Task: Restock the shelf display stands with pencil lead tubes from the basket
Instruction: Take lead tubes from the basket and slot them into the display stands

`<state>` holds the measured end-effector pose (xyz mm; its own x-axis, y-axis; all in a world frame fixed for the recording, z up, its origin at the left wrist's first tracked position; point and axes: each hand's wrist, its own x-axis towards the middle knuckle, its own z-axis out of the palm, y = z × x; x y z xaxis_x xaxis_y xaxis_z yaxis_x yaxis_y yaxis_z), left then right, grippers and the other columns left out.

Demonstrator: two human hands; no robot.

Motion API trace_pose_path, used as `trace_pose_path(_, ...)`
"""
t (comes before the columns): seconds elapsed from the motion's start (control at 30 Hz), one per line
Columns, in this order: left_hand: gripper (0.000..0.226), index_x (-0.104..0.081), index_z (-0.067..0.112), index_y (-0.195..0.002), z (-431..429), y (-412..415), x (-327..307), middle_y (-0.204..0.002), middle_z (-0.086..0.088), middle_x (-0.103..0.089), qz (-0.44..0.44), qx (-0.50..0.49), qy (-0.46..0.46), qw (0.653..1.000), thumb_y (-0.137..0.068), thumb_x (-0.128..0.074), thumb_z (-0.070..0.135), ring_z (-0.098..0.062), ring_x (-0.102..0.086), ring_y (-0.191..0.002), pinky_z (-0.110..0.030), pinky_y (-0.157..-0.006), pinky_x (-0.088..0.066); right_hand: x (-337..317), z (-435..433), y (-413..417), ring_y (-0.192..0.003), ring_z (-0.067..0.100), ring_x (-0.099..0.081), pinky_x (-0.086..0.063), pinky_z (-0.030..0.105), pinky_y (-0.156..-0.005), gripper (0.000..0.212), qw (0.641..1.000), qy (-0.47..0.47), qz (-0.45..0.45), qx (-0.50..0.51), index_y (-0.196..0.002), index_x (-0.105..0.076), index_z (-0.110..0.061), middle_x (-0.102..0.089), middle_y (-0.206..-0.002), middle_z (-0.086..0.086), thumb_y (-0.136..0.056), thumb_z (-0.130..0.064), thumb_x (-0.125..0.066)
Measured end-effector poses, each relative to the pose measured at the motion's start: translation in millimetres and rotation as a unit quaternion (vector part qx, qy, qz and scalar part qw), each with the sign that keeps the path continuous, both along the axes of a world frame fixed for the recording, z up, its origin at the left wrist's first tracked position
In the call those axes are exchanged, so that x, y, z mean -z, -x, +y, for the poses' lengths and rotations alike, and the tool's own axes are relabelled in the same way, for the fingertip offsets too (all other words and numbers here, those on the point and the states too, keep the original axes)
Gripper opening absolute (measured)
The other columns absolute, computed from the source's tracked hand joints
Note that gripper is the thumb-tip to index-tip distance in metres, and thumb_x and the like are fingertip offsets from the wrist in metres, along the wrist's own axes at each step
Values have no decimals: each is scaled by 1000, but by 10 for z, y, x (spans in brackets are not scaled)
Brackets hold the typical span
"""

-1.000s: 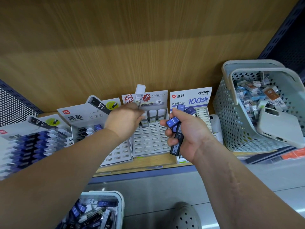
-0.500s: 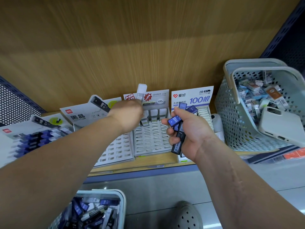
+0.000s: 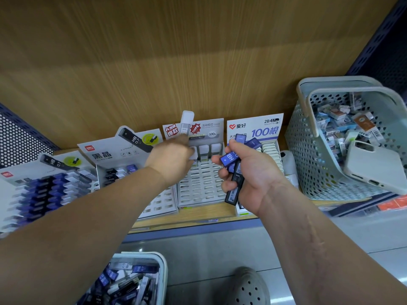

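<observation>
Head view looks down on a wooden shelf (image 3: 198, 213) carrying a row of card display stands. A perforated grey basket (image 3: 308, 164) sits at its right end, and a second basket (image 3: 164, 268) of loose lead tubes stands on the floor below. The middle white stand (image 3: 202, 188) is mostly bare slots, with a few white-capped tubes (image 3: 203, 149) upright in its back row.

The left hand (image 3: 170, 160) reaches to that back row. Its fingers are hidden behind the knuckles, so I cannot tell whether it holds anything. The right hand (image 3: 255, 172) hovers just beside the stand, fingers curled round a fanned bundle of tubes (image 3: 234, 186).

That fan looks loose, so one tube could slip and drop to the floor. The dark HB tubes could also end up in a stand meant for another grade.

The bundle's long axes run near to far, caps towards the header cards and barcode ends towards the person. The blue HB tube (image 3: 229, 158) tilts off to the left.
</observation>
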<state>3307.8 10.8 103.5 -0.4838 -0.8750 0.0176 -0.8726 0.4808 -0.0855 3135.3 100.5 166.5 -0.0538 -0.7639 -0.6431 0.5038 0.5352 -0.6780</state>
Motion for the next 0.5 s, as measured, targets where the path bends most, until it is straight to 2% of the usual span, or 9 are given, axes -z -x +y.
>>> trace_pose_path(0.13, 27, -71, 19, -110, 71, -6, -49, -117, -1, -53, 39, -11, -17, 999, -93, -57, 35, -25, -60, -103, -39, -79, -54, 21, -4, -51, -45, 14, -49, -30, 22, -39, 25, 1000, 7, 27, -7, -88, -66, -17, -71, -77, 6, -98, -40, -65)
trace_pose_path(0.2, 19, -74, 18, -101, 210, 4, -110, -104, 1, -64, 197, -34, -41, 979, -94, -61, 31, -20, -63, -92, -37, -76, -52, 35, 1, -93, -45, 14, -48, -29, 21, -39, 25, 999, 9, 38, -12, -88, -66, -17, -65, -79, 5, -96, -41, -67)
trace_pose_path(0.23, 15, -74, 19, -92, 310, 18, -153, -90, 5, -67, 308, -67, -89, 945, -94, -63, 29, -15, -64, -80, -33, -70, -50, 43, 11, -120, -45, 13, -47, -29, 22, -39, 24, 999, 11, 48, -18, -88, -66, -18, -62, -78, 4, -96, -40, -67)
trace_pose_path(0.27, 18, -74, 20, -84, 431, 33, -208, -78, 6, -67, 422, -112, -164, 885, -95, -62, 28, -13, -62, -68, -30, -63, -47, 56, 23, -159, -45, 13, -46, -28, 22, -39, 23, 998, 14, 59, -26, -88, -65, -18, -60, -74, 2, -96, -40, -68)
trace_pose_path(0.3, 21, -73, 19, -79, 564, 37, -268, -72, 2, -67, 519, -151, -241, 806, -95, -62, 28, -15, -61, -59, -29, -57, -44, 63, 42, -206, -44, 12, -45, -28, 22, -39, 22, 997, 17, 69, -36, -87, -64, -19, -59, -68, -1, -97, -39, -67)
trace_pose_path(0.33, 21, -72, 17, -78, 691, 32, -321, -72, -4, -67, 584, -175, -302, 733, -94, -63, 28, -19, -62, -57, -29, -52, -44, 69, 63, -263, -42, 11, -44, -28, 22, -39, 22, 996, 21, 78, -45, -86, -63, -20, -59, -62, -3, -97, -38, -67)
trace_pose_path(0.37, 20, -73, 16, -79, 805, 14, -364, -74, -10, -68, 622, -184, -338, 682, -91, -64, 28, -22, -62, -57, -30, -50, -44, 69, 91, -326, -41, 11, -44, -28, 21, -39, 22, 995, 25, 84, -55, -84, -62, -21, -58, -56, -4, -98, -37, -66)
trace_pose_path(0.4, 17, -72, 13, -81, 906, -17, -395, -73, -13, -68, 641, -183, -354, 656, -89, -65, 26, -24, -62, -58, -30, -50, -46, 72, 118, -391, -39, 10, -43, -28, 21, -38, 23, 994, 29, 87, -64, -83, -61, -21, -57, -52, -4, -99, -36, -65)
trace_pose_path(0.5, 9, -70, 8, -83, 1082, -144, -430, -66, -12, -67, 656, -200, -349, 638, -91, -68, 8, -21, -59, -56, -29, -53, -46, 66, 194, -573, -36, 10, -42, -26, 19, -38, 25, 990, 39, 92, -95, -81, -58, -18, -52, -49, -3, -101, -33, -62)
